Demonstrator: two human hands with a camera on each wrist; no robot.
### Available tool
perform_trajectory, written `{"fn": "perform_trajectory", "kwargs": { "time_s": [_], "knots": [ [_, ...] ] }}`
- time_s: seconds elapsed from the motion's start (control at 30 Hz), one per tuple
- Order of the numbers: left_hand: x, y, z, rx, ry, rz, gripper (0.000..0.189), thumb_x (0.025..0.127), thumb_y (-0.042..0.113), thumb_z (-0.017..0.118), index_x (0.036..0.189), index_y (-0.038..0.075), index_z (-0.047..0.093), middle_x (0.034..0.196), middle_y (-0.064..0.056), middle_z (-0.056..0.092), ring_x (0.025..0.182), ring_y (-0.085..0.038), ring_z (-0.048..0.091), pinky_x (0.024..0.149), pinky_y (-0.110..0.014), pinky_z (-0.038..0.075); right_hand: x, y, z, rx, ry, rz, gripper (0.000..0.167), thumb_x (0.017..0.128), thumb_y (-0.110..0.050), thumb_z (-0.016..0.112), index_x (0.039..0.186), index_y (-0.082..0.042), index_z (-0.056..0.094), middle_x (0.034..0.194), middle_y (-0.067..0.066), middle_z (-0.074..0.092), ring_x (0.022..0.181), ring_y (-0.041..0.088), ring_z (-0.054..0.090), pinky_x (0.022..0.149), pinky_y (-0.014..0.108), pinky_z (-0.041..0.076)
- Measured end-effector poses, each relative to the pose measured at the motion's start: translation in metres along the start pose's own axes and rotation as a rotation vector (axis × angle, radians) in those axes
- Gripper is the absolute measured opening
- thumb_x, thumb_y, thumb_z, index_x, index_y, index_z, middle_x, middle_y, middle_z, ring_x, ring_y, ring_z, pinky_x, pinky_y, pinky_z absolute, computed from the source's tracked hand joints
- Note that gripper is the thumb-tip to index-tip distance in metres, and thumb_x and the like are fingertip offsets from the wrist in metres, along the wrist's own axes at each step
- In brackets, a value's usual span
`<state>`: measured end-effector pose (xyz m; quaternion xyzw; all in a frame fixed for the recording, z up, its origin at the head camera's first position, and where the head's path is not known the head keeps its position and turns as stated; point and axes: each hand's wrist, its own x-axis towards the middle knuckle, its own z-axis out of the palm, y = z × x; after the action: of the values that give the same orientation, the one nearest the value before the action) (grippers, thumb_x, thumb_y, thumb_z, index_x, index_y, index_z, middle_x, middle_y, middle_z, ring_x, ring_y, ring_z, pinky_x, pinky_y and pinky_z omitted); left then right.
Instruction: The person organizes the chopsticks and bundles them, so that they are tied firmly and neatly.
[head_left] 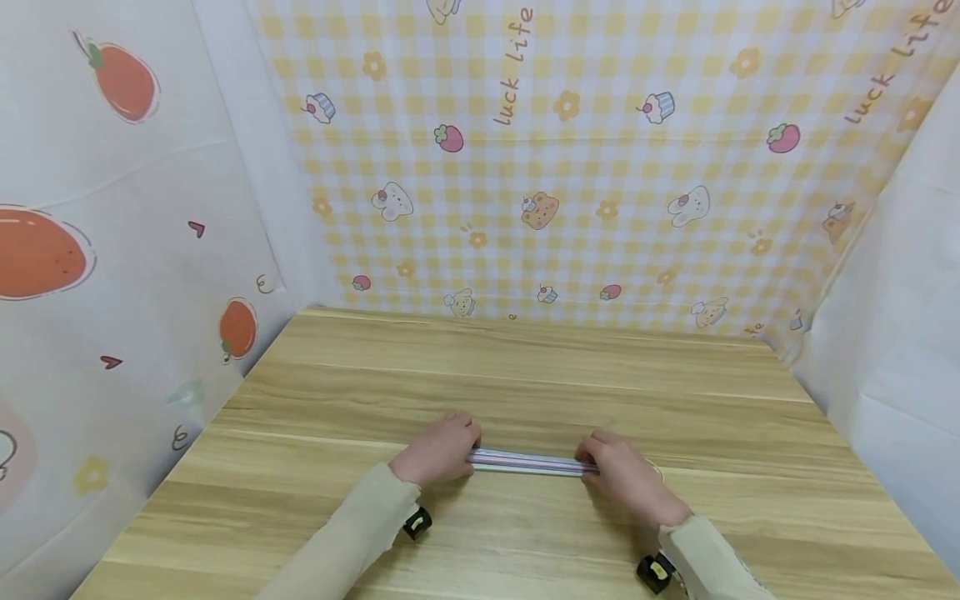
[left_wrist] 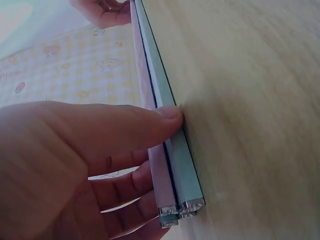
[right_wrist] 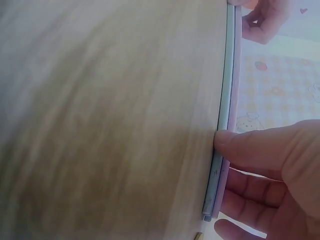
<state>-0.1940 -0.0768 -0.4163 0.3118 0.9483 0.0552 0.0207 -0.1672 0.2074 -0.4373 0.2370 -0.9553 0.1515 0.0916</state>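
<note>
**Both hands pinching the strip bundle, one near each end**

Bundle of slim strips (head_left: 528, 463) sits lower centre of the head frame, running nearly level between the hands, over the wood-grain table (head_left: 525, 375).

Left hand (head_left: 442, 452): clamped on the bundle's left end. In the left wrist frame, thumb lies across the mint strip (left_wrist: 182, 170); fingers curl behind, on the side of the pink strip (left_wrist: 161, 180). Strip ends poke out past the grip, lower centre, with shiny, crinkled-looking tips.

Right hand (head_left: 622, 477): same grip on the right end. In the right wrist frame, thumb presses the mint side, fingers curl behind the pink; ends stick out below the thumb, lower centre-right.

Hands well apart, gap between thumb and fingers only as wide as the bundle.

Hard to see: both bundle ends are covered by the hands in the head frame. Strip count unclear. Can't tell if the bundle touches the table. Thin yellow loop (head_left: 657, 469) partly hidden behind the right hand; can't identify it. Sleeves (head_left: 363, 512) run off the bottom edge. Right wrist frame is blurred on the left and washed out upper right.
</note>
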Motion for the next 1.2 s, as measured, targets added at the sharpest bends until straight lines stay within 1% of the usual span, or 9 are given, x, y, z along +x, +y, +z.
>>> {"fn": "perform_trajectory", "kwargs": {
  "time_s": [0.17, 0.33, 0.47, 0.6, 0.7, 0.8, 0.9, 1.07, 1.2],
  "knots": [
    [0.0007, 0.0005, 0.0008, -0.008, -0.002, 0.000, 0.025, 0.076, 0.020, 0.078, 0.095, 0.009, 0.064, 0.085, 0.003, 0.054, 0.079, -0.012, 0.048, 0.075, -0.027, 0.045, 0.0001, -0.0012, -0.0005, -0.009, -0.010, 0.019, 0.018, 0.071, -0.004, 0.079, 0.078, -0.011, 0.064, 0.077, -0.007, 0.049, 0.070, 0.005, 0.047, 0.062, 0.021, 0.045],
    [0.0013, 0.0009, 0.0006, -0.029, -0.010, -0.010, 0.026, 0.076, 0.018, 0.078, 0.095, 0.010, 0.063, 0.087, 0.004, 0.058, 0.083, -0.012, 0.052, 0.079, -0.027, 0.047, 0.0001, -0.0024, -0.0003, 0.009, -0.037, 0.047, 0.019, 0.073, -0.005, 0.078, 0.079, -0.014, 0.063, 0.077, -0.009, 0.051, 0.070, 0.004, 0.047, 0.061, 0.020, 0.044],
    [0.0011, 0.0011, 0.0007, 0.010, -0.008, 0.012, 0.022, 0.076, 0.019, 0.078, 0.092, 0.010, 0.065, 0.087, 0.003, 0.059, 0.084, -0.012, 0.054, 0.084, -0.029, 0.048, 0.0006, -0.0038, -0.0007, 0.007, -0.055, 0.061, 0.017, 0.074, -0.006, 0.077, 0.078, -0.014, 0.062, 0.076, -0.009, 0.052, 0.069, 0.003, 0.048, 0.060, 0.020, 0.044],
    [0.0012, 0.0020, 0.0012, 0.035, -0.008, 0.021, 0.020, 0.077, 0.020, 0.077, 0.090, 0.011, 0.064, 0.084, 0.003, 0.057, 0.080, -0.011, 0.052, 0.079, -0.027, 0.048, 0.0011, -0.0051, -0.0013, -0.005, -0.066, 0.072, 0.017, 0.075, -0.006, 0.077, 0.077, -0.013, 0.062, 0.076, -0.008, 0.052, 0.069, 0.004, 0.048, 0.059, 0.020, 0.044],
    [0.0019, 0.0028, 0.0013, 0.011, -0.004, 0.016, 0.019, 0.078, 0.017, 0.076, 0.090, 0.010, 0.064, 0.081, 0.003, 0.057, 0.073, -0.009, 0.050, 0.069, -0.024, 0.047, 0.0014, -0.0058, -0.0015, -0.001, -0.075, 0.077, 0.017, 0.075, -0.006, 0.077, 0.077, -0.013, 0.061, 0.075, -0.008, 0.051, 0.068, 0.004, 0.046, 0.059, 0.020, 0.043],
    [0.0019, 0.0036, 0.0006, -0.014, -0.001, 0.016, 0.017, 0.077, 0.013, 0.075, 0.089, 0.009, 0.063, 0.078, 0.004, 0.056, 0.067, -0.007, 0.047, 0.063, -0.022, 0.045, 0.0017, -0.0060, -0.0018, 0.007, -0.074, 0.068, 0.018, 0.075, -0.004, 0.075, 0.077, -0.014, 0.060, 0.075, -0.008, 0.052, 0.069, 0.005, 0.047, 0.060, 0.021, 0.043],
    [0.0015, 0.0043, -0.0008, -0.010, -0.011, 0.021, 0.016, 0.077, 0.012, 0.075, 0.087, 0.009, 0.063, 0.076, 0.004, 0.056, 0.065, -0.007, 0.045, 0.061, -0.022, 0.044, 0.0020, -0.0059, -0.0015, 0.008, -0.069, 0.057, 0.018, 0.074, -0.002, 0.074, 0.076, -0.014, 0.060, 0.075, -0.008, 0.053, 0.070, 0.006, 0.049, 0.061, 0.023, 0.045],
    [0.0008, 0.0052, -0.0025, 0.011, -0.025, 0.028, 0.015, 0.078, 0.014, 0.075, 0.087, 0.010, 0.064, 0.077, 0.004, 0.056, 0.066, -0.007, 0.046, 0.061, -0.022, 0.043, 0.0022, -0.0068, -0.0018, -0.005, -0.081, 0.066, 0.017, 0.073, -0.001, 0.072, 0.075, -0.013, 0.061, 0.075, -0.007, 0.052, 0.070, 0.007, 0.049, 0.061, 0.023, 0.045],
    [0.0004, 0.0057, -0.0026, -0.015, -0.043, 0.030, 0.019, 0.075, 0.013, 0.077, 0.085, 0.010, 0.061, 0.075, 0.004, 0.056, 0.065, -0.007, 0.048, 0.060, -0.022, 0.044, 0.0015, -0.0073, -0.0023, -0.010, -0.085, 0.042, 0.017, 0.072, -0.001, 0.071, 0.077, -0.012, 0.060, 0.076, -0.006, 0.053, 0.071, 0.008, 0.050, 0.061, 0.024, 0.046]
  ]
}}
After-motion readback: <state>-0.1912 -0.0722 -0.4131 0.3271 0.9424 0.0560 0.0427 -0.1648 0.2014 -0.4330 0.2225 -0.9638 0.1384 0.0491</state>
